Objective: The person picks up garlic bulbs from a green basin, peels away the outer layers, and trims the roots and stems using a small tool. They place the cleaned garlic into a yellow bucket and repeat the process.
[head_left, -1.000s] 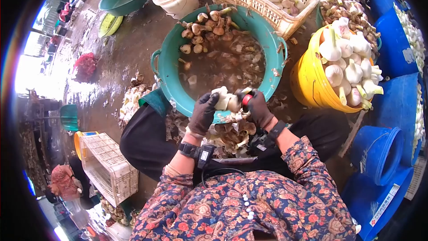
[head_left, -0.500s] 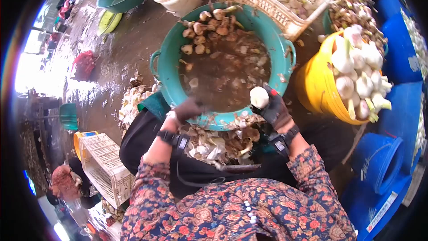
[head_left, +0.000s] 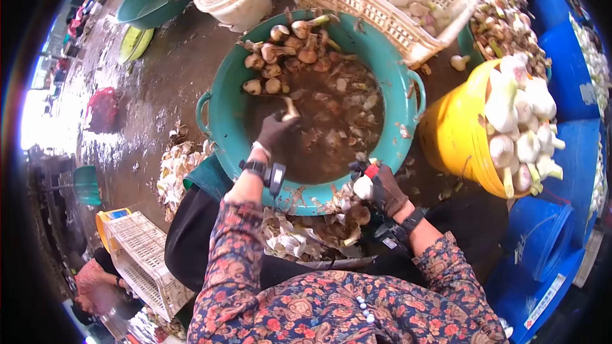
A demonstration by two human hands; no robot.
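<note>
My gloved left hand (head_left: 277,130) reaches over the brown water in a green tub (head_left: 220,111), fingers closed on a garlic bulb (head_left: 291,109) with a thin stem. Beyond it, several unpeeled garlic bulbs (head_left: 271,52) lie heaped at the tub's far left. At the near right rim, my gloved right hand (head_left: 387,192) is closed around a peeled white garlic bulb (head_left: 363,188). Something small and red (head_left: 371,170) shows at its fingers; I cannot make out what it is. Loose garlic skins (head_left: 299,232) are piled below the near rim.
Right of the tub stands a yellow bucket (head_left: 449,134) heaped with white garlic. A cream crate (head_left: 357,9) of bulbs and a white bucket (head_left: 236,6) are behind. Blue bins (head_left: 539,236) line the right side; another crate (head_left: 143,251) and a person (head_left: 95,286) are at lower left.
My left hand has moved from the near rim out over the water and closed on a garlic bulb. My right hand has lowered slightly with the white bulb. The view has shifted a little.
</note>
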